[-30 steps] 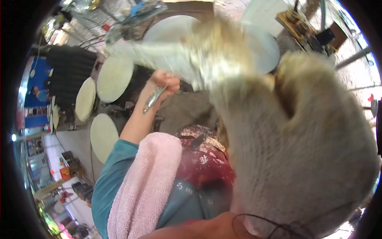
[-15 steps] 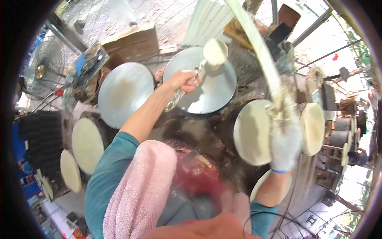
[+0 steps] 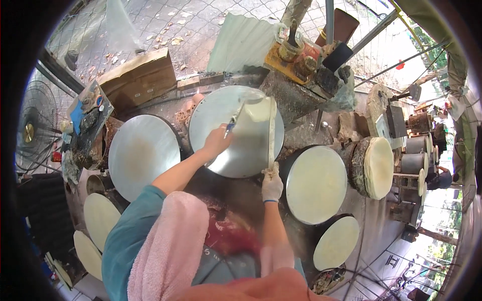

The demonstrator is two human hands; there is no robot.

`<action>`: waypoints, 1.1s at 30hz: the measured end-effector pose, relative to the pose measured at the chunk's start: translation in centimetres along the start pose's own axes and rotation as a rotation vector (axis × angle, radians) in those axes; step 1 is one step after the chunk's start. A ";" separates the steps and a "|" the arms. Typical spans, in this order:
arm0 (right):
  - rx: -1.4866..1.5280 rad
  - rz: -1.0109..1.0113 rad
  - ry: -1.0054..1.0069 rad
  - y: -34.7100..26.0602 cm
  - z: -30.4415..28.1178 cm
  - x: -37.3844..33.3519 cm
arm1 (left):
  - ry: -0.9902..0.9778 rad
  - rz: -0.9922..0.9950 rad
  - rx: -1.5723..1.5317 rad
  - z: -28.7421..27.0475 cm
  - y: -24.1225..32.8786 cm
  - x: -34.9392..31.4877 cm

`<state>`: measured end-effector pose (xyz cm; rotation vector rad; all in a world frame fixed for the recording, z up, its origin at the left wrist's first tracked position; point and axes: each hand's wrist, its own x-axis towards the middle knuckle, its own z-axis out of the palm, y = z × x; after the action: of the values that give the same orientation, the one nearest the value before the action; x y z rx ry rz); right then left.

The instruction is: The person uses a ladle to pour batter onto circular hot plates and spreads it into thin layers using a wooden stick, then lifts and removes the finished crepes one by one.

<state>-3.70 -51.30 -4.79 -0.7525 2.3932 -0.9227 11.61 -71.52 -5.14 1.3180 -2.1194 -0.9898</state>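
Observation:
Over the far middle round metal griddle [image 3: 213, 108], my bare left hand [image 3: 217, 142] is wrapped round the handle of a ladle [image 3: 231, 125]. The ladle's head is smeared by motion. Pale batter [image 3: 258, 110] shows at the head; I cannot tell how much is in it and how much is on the griddle. My right hand [image 3: 272, 185], in a whitish work glove, is closed on the near end of a long flat stick [image 3: 271, 133]. The stick points away from me across the right part of that griddle, its far end beside the batter.
A bare griddle [image 3: 143, 160] stands to the left. Griddles covered with pale round sheets [image 3: 317, 184] flank me, and a thick stack of sheets [image 3: 380, 168] stands farther right. Beyond are a cardboard box [image 3: 138, 80], a yellow tray [image 3: 288, 62] with jars, and a fan [image 3: 30, 125] at far left.
My right hand has swung the stick from the right side inward onto the middle griddle. The ladle has come down from above the griddle's far edge, and my left hand has moved nearer me.

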 end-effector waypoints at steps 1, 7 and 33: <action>0.155 -0.044 0.067 1.9 1.4 0.8 | 0.050 0.025 -0.010 -0.8 0.6 0.2; 0.499 0.325 -0.255 -2.0 2.6 1.7 | 0.329 0.095 -0.186 -7.5 0.7 -1.1; 0.400 -0.191 -0.573 2.0 -1.3 11.9 | 0.365 -0.568 -0.360 -10.5 -2.0 -19.3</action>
<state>-13.94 -57.03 -8.02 -0.9407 1.6032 -1.0454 28.55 -58.26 -0.02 1.7796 -1.2477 -1.1651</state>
